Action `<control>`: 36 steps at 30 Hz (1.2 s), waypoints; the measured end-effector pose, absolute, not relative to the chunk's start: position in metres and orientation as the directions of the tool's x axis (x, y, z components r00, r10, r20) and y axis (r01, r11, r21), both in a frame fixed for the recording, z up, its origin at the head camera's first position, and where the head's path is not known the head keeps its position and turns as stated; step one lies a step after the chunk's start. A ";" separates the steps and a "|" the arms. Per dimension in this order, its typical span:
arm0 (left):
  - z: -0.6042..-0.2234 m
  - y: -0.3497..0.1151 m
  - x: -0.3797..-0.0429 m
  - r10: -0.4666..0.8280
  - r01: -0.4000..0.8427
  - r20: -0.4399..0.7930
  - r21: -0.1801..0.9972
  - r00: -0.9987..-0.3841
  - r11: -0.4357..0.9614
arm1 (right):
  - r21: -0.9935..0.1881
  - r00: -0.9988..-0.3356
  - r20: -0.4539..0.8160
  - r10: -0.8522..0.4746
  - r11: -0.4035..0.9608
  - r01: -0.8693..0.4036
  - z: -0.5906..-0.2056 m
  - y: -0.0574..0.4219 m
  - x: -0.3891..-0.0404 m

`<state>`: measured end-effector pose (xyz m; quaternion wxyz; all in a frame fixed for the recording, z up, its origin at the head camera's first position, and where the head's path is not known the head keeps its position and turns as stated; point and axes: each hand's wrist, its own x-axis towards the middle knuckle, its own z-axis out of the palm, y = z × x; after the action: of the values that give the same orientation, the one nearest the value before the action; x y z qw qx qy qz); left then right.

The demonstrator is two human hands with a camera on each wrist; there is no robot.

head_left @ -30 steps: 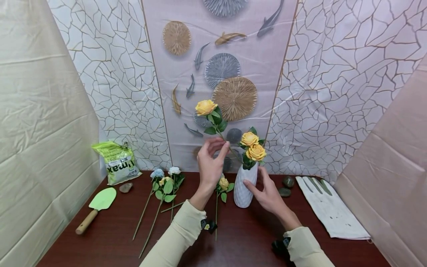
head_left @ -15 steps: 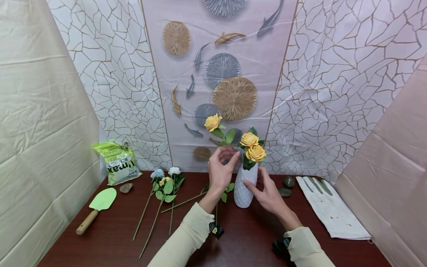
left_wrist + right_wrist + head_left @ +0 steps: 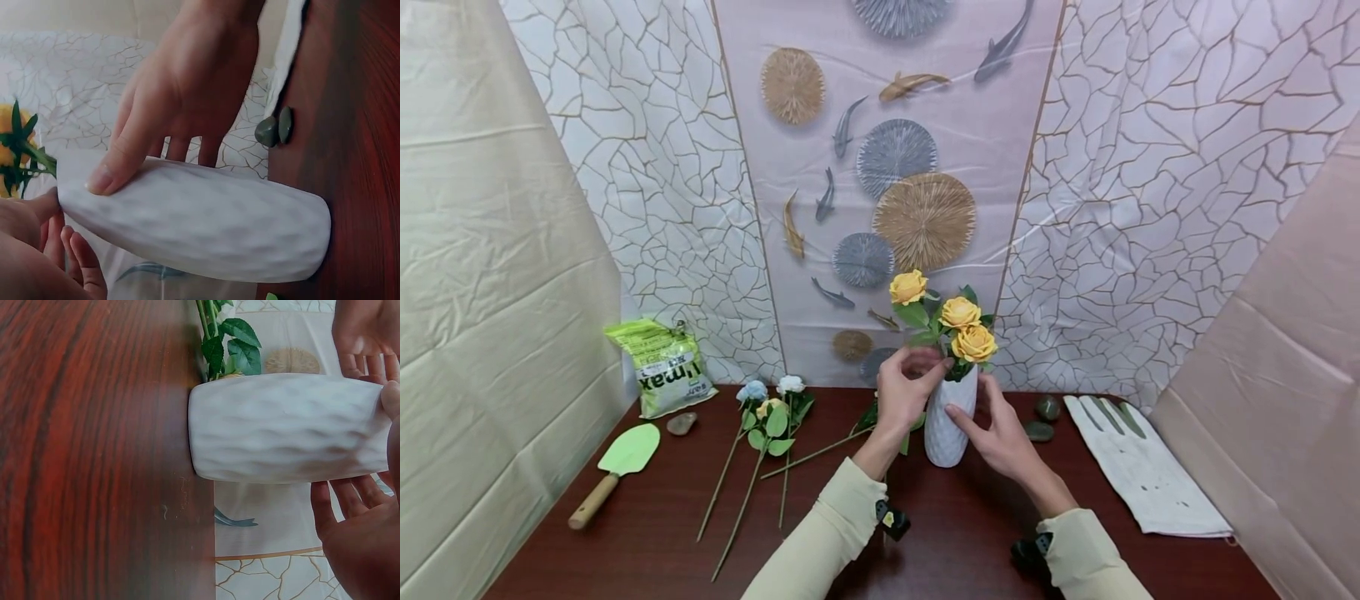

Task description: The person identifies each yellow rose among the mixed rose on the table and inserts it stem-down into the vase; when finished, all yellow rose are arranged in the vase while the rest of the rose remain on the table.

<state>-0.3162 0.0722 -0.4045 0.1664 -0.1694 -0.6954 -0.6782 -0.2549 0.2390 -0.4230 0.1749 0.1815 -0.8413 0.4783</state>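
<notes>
A white textured vase (image 3: 946,429) stands upright on the dark wooden table. My right hand (image 3: 1006,435) holds it from the right, thumb on the near side and fingers behind, as the left wrist view also shows on the vase (image 3: 206,219). Two yellow roses (image 3: 976,342) rise from its mouth. With thumb and fingers my left hand (image 3: 908,390) pinches a third yellow rose (image 3: 908,287) low on its stem, right at the vase's rim. That bloom leans left of the other two. The stem's lower end is hidden.
Left of the vase lie several loose flowers, among them a blue one (image 3: 752,391) and a white one (image 3: 791,384). Farther left are a green trowel (image 3: 628,450), a stone (image 3: 682,423) and a green bag (image 3: 666,367). Dark stones (image 3: 1040,431) and a white glove (image 3: 1142,467) lie right.
My left hand has moved right and down toward the vase, bringing its yellow rose beside the other two blooms. The right hand and vase have stayed in place.
</notes>
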 end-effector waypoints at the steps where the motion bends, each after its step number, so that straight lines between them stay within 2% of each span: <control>1: -0.406 0.071 -0.316 0.016 0.447 0.447 0.894 -0.894 0.002 | -0.742 -0.875 0.464 -0.138 0.479 -0.469 -0.423 0.239 -0.255; 7: -0.403 0.063 -0.316 0.028 0.440 0.443 0.894 -0.896 -0.079 | -0.748 -0.881 0.453 -0.136 0.479 -0.458 -0.423 0.239 -0.255; 19: -0.394 0.064 -0.315 0.128 0.453 0.455 0.890 -0.881 -0.043 | -0.757 -0.882 0.454 -0.125 0.468 -0.456 -0.423 0.240 -0.255; 24: -0.387 0.069 -0.307 0.075 0.434 0.432 0.901 -0.899 0.015 | -0.753 -0.880 0.458 -0.130 0.469 -0.461 -0.423 0.238 -0.255; 29: -0.380 0.072 -0.299 0.031 0.439 0.438 0.899 -0.898 0.012 | -0.753 -0.879 0.460 -0.128 0.468 -0.462 -0.423 0.238 -0.255; 36: -0.393 0.077 -0.309 0.008 0.466 0.466 0.885 -0.885 -0.002 | -0.747 -0.874 0.468 -0.133 0.468 -0.472 -0.423 0.238 -0.254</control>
<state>-0.3089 0.0765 -0.3934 0.1670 -0.1728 -0.6865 -0.6863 -0.2543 0.2384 -0.4226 0.1751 0.1803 -0.8386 0.4833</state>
